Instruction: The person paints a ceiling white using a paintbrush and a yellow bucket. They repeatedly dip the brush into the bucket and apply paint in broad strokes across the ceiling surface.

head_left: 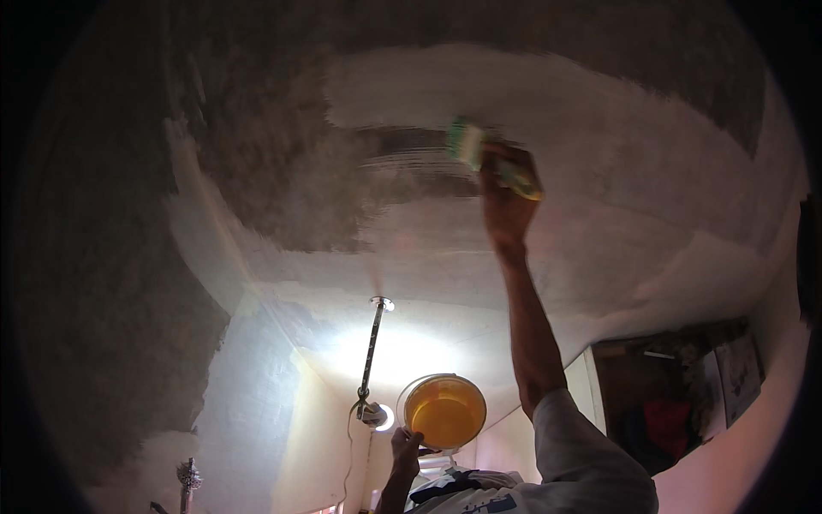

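Note:
Overhead, my right hand [507, 184] grips a wide brush [466, 141], blurred, with a green-and-pale head and a yellowish handle. The brush is at a dark, streaky patch of the ceiling [411, 150], among pale coated areas [402, 90]. Low in the middle of the head view, my left hand [406, 447] holds a round bucket [467, 403] by its edge, thumb at the rim. The bucket's inside looks orange-yellow; I cannot tell how much it holds. My forearms rise from the lower edge.
A dark rod [371, 343] hangs from a ceiling mount, with a cord and a glowing light behind. A metal fitting [187, 475] is at the lower left. A dark recess with shelved items [651, 403] is at the lower right, beside pale walls [334, 403].

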{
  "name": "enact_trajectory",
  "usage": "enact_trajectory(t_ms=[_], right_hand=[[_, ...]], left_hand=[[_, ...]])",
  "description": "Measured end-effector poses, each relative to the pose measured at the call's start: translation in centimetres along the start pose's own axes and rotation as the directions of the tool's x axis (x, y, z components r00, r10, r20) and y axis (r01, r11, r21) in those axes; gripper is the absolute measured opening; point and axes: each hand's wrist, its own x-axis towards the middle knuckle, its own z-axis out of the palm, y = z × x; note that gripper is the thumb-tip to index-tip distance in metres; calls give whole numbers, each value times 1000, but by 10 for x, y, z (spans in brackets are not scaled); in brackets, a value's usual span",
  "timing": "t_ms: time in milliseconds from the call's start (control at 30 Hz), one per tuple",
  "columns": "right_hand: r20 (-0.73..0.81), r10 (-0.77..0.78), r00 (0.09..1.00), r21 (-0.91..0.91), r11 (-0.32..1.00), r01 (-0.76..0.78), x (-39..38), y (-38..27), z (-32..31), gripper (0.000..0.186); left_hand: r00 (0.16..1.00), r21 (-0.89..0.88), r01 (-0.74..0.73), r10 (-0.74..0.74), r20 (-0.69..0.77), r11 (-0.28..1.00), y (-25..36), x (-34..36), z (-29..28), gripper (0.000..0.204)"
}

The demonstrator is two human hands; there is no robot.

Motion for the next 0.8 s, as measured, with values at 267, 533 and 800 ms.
enact_trajectory(t_ms=[267,533,800], right_hand=[[-57,-267,962,-571,799,188,5,-25,-32,17],[113,-149,982,-448,875,184,-49,-38,71,24],[166,-49,985,-126,989,70,-61,-42,94,21]], left_hand=[[999,-38,-15,14,-32,999,1,0,-4,18],[1000,-17,16,-16,-20,1000,-4,6,-5,27],[1000,-29,-22,22,-6,999,-9,7,-9,25]])
